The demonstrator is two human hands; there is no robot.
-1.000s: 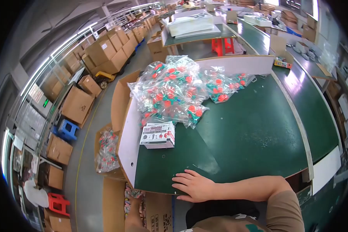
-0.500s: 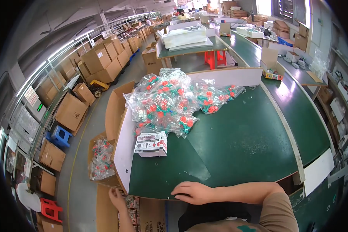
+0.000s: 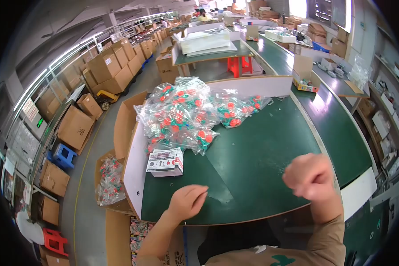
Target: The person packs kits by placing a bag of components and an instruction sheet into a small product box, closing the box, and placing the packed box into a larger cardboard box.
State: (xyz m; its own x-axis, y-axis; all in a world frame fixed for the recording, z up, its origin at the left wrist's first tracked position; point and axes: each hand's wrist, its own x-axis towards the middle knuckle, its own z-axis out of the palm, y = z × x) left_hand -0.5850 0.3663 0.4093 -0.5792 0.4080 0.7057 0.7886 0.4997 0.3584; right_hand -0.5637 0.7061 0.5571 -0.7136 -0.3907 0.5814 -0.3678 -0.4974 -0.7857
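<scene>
Above the front left part of the green table (image 3: 261, 142) is my left hand (image 3: 187, 202), its fingers curled together; whether something small is between them is hidden. My right hand (image 3: 309, 176) is raised over the table's right side in a loose fist, blurred, its grip hard to make out. A stack of printed leaflets (image 3: 165, 163) lies behind my left hand, touched by neither hand. Farther back, a heap of clear plastic bags (image 3: 179, 115) with red and green parts spreads along the left and back edges.
An open carton (image 3: 112, 179) with more bags stands left of the table. Below it, a carton (image 3: 118, 235) holds packed items beside my left forearm. White boards edge the table's left and back. A small display box (image 3: 306, 82) stands at the back right.
My left hand has come up from the carton at lower left to above the table. My right hand has lifted off the front edge and moved right, its fingers now curled.
</scene>
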